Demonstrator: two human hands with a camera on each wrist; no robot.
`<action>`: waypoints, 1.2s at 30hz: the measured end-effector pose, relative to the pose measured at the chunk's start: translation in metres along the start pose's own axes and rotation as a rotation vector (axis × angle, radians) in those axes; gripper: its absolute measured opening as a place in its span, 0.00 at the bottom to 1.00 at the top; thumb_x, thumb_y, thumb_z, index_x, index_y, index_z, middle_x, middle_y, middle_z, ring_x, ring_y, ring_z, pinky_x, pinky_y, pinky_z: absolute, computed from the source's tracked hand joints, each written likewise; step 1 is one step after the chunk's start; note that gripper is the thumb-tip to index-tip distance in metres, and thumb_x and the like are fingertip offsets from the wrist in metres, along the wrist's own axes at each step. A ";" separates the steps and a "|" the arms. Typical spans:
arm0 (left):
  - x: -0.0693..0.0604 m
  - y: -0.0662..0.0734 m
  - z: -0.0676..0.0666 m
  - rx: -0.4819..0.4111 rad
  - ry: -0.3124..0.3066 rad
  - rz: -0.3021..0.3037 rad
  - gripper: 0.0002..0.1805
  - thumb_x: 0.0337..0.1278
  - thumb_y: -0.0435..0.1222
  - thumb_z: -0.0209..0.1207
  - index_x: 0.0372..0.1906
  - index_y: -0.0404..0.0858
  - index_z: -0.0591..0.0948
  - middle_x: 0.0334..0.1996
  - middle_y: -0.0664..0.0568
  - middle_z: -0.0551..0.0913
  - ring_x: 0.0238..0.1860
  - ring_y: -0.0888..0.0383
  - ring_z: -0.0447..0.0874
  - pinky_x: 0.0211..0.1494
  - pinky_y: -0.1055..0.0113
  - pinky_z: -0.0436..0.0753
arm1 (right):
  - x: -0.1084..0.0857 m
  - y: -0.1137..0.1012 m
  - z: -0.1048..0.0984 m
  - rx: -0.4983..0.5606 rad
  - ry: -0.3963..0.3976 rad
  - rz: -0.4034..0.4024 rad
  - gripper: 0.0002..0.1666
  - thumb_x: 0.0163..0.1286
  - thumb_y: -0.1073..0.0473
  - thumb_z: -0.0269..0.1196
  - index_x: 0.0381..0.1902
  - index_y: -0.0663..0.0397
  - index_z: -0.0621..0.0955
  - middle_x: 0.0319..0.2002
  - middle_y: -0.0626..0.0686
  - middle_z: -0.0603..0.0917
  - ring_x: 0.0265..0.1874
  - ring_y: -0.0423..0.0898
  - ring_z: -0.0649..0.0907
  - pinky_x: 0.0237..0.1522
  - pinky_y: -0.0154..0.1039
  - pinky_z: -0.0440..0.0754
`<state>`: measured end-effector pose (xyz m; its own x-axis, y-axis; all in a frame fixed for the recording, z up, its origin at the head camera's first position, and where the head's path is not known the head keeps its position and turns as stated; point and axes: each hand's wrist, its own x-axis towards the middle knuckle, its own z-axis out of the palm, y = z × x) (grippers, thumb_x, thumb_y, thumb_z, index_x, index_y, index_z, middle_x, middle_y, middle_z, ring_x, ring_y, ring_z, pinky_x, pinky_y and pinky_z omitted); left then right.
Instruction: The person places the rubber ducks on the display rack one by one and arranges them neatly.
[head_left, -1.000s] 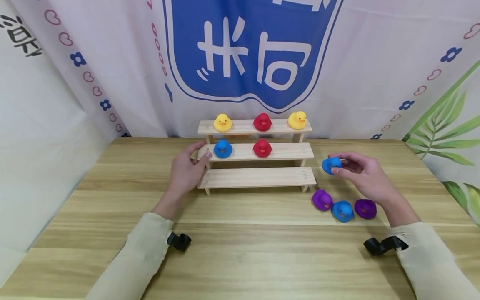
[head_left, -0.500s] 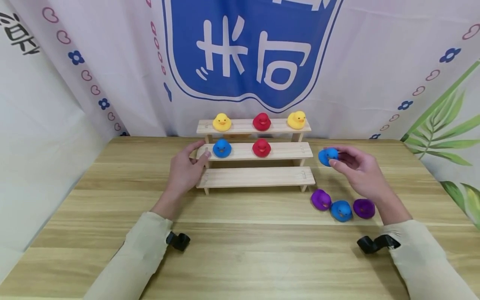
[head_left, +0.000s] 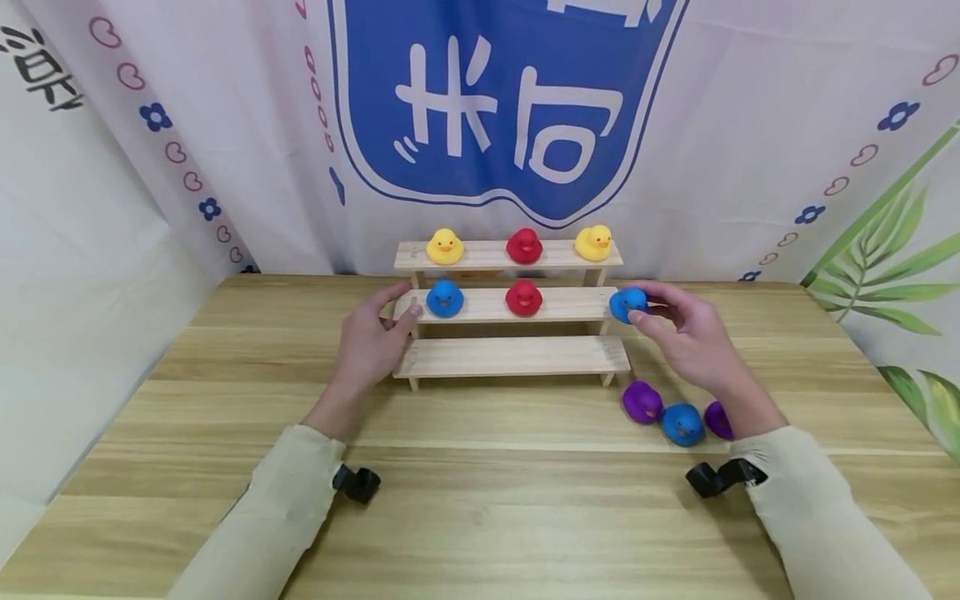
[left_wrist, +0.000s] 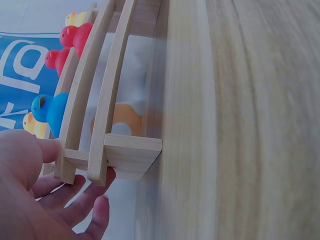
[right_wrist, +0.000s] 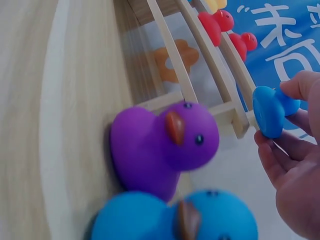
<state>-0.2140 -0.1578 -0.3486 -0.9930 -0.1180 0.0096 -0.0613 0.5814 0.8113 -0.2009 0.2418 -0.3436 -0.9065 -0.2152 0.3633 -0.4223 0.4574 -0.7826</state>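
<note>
At the far left, a left sleeve (head_left: pixel 292 483) wears a black device (head_left: pixel 360 483) at the cuff. The left hand (head_left: pixel 372 333) grips the left end of a wooden rack (head_left: pixel 517 357) of three steps, its thumb on the upper side of the middle step. The rack stands on the wood-grained tabletop (head_left: pixel 480 517), before a cloth (head_left: pixel 262 167) with a blue panel.

Along the rack, a left yellow duck (head_left: pixel 445 247) sits on the top step, with a left blue duck (head_left: pixel 445 298) on the middle step in front of it. Next, an upper red duck (head_left: pixel 524 246) is on the top step and a lower red duck (head_left: pixel 523 297) on the middle one. A right yellow duck (head_left: pixel 593 243), turned to the right, ends the top row.

The right hand (head_left: pixel 686 333) pinches a held blue duck (head_left: pixel 627 306) between thumb and fingers at the middle step's right end; whether the duck touches the step, I cannot tell. Nearer on the tabletop lie a purple duck (head_left: pixel 642 402), a front blue duck (head_left: pixel 682 425) just beside it, and a second purple one (head_left: pixel 717 420), partly hidden by the right wrist. A right sleeve (head_left: pixel 802 492) follows, then printed leaves (head_left: pixel 885 275).
</note>
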 end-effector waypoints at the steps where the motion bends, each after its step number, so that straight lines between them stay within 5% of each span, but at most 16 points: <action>1: 0.000 0.000 0.000 0.002 0.001 -0.002 0.29 0.80 0.48 0.57 0.79 0.51 0.71 0.51 0.43 0.81 0.28 0.55 0.76 0.24 0.70 0.73 | 0.002 -0.001 0.001 -0.004 -0.002 0.009 0.22 0.81 0.62 0.60 0.68 0.62 0.79 0.61 0.60 0.84 0.58 0.37 0.79 0.59 0.18 0.76; 7: 0.000 0.000 0.000 0.006 0.005 0.005 0.29 0.80 0.48 0.57 0.79 0.51 0.71 0.55 0.43 0.81 0.28 0.55 0.75 0.24 0.70 0.72 | 0.010 -0.004 0.008 -0.025 -0.056 0.058 0.23 0.82 0.59 0.60 0.71 0.58 0.78 0.65 0.60 0.83 0.64 0.52 0.80 0.62 0.20 0.75; 15: 0.000 -0.001 0.000 -0.001 0.003 0.017 0.29 0.80 0.47 0.57 0.79 0.50 0.72 0.52 0.43 0.81 0.27 0.56 0.75 0.23 0.70 0.72 | 0.018 -0.005 0.014 -0.039 -0.111 0.097 0.27 0.82 0.57 0.60 0.75 0.55 0.75 0.72 0.61 0.77 0.73 0.63 0.74 0.75 0.67 0.71; 24: 0.000 -0.001 0.000 0.005 0.007 0.010 0.29 0.80 0.48 0.57 0.79 0.51 0.72 0.63 0.45 0.80 0.29 0.54 0.76 0.25 0.70 0.74 | 0.023 -0.005 0.018 -0.009 -0.105 0.066 0.25 0.81 0.60 0.61 0.72 0.58 0.77 0.69 0.60 0.75 0.71 0.60 0.75 0.78 0.65 0.68; 36: 0.000 0.000 0.000 0.002 0.005 0.003 0.28 0.80 0.48 0.57 0.79 0.52 0.71 0.56 0.44 0.81 0.28 0.55 0.75 0.24 0.70 0.73 | 0.022 -0.006 0.017 0.015 -0.090 0.099 0.27 0.81 0.58 0.61 0.74 0.57 0.74 0.70 0.59 0.76 0.71 0.60 0.75 0.77 0.65 0.69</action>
<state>-0.2140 -0.1576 -0.3484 -0.9926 -0.1205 0.0152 -0.0584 0.5831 0.8103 -0.2189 0.2199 -0.3396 -0.9396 -0.2462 0.2379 -0.3301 0.4672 -0.8202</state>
